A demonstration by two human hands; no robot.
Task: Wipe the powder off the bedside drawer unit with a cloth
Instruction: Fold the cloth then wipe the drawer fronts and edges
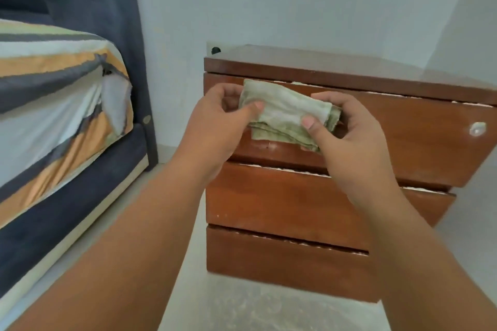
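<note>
A brown wooden bedside drawer unit (282, 207) with three drawers stands against the wall. White powder lines the top edges of the drawer fronts (293, 169), and a faint smear shows on the top drawer's lower part. A folded, pale green cloth (285, 113) is held in front of the top drawer. My left hand (215, 129) pinches its left side with the thumb on top. My right hand (347, 131) grips its right side, thumb pressed on the front. Both hands hold the cloth up, close to the drawer face.
A bed (53, 115) with a striped sheet and dark blue base stands at the left, with a dark headboard (113, 21) behind it. A round metal knob (477, 129) sits on the top drawer's right. A wall socket (215, 50) shows behind the unit. Powder specks lie on the pale floor (255, 309).
</note>
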